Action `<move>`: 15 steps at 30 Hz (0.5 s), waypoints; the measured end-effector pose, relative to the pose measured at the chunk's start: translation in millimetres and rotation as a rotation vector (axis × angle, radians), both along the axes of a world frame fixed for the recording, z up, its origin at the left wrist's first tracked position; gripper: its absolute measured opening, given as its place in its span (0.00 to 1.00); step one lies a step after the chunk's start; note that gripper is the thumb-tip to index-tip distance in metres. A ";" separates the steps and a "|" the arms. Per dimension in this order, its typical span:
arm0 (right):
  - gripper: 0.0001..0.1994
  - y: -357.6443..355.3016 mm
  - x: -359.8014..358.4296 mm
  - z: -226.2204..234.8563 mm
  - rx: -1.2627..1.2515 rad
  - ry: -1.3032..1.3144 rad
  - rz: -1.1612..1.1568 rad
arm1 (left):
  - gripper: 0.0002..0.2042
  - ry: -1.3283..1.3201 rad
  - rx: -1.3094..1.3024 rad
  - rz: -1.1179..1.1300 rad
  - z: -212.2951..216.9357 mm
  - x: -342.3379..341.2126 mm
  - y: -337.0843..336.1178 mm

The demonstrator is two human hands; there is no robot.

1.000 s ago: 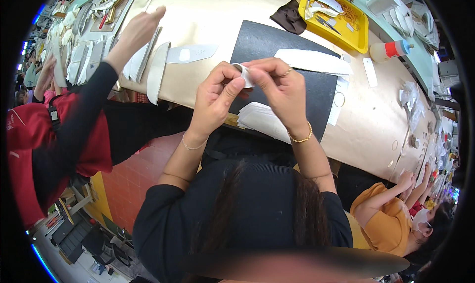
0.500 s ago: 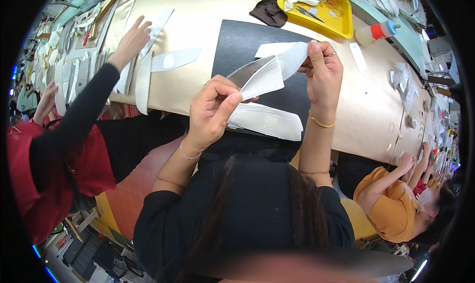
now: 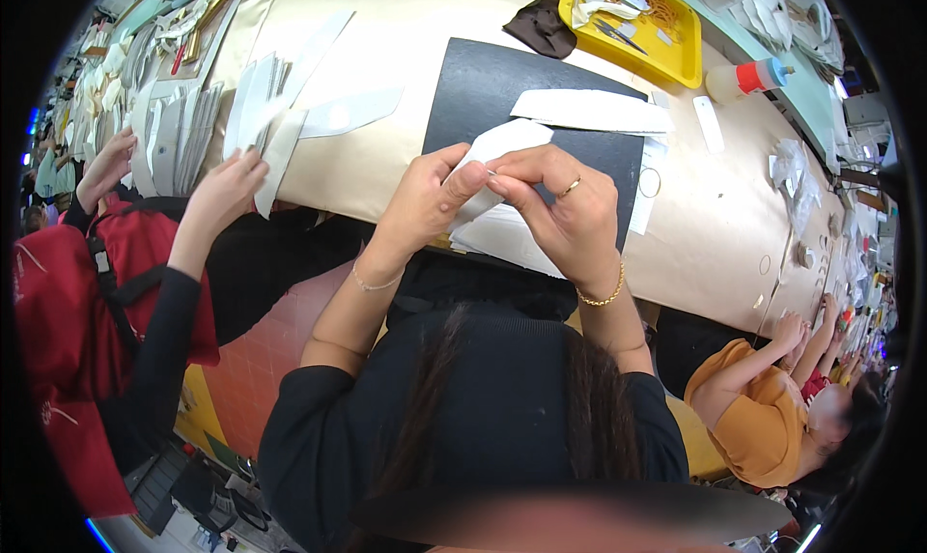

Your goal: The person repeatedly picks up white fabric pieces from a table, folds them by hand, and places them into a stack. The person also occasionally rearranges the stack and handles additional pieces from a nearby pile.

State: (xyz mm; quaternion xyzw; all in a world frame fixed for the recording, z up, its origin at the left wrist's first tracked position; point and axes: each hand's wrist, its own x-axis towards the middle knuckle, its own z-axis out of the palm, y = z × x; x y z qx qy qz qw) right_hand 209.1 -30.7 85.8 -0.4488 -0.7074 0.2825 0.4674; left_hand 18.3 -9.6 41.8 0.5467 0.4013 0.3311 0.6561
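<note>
both hands (image 3: 502,200) on white piece (image 3: 497,147)

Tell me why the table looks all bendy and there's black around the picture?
Head view: a fisheye lens curves the tan table's straight edges toward the rim and leaves a black border; the hands on the white piece are sharp mid-frame; the dark shape along the bottom edge is blurred; lighting is even.

A yellow tray (image 3: 688,68) of scraps, a brown cloth (image 3: 543,27) — and a red-capped bottle (image 3: 745,77) beside the tray.
</note>
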 end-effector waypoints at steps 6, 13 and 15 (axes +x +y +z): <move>0.08 1.2 14.3 3.5 0.041 0.103 -0.156 | 0.13 0.081 -0.080 0.018 11.9 10.4 1.6; 0.14 -0.8 14.9 0.4 0.236 0.028 -0.130 | 0.18 -0.064 -0.003 -0.023 8.1 21.7 23.5; 0.15 -2.2 17.2 -6.5 0.108 0.071 -0.121 | 0.18 -0.094 0.114 -0.113 5.6 24.1 26.6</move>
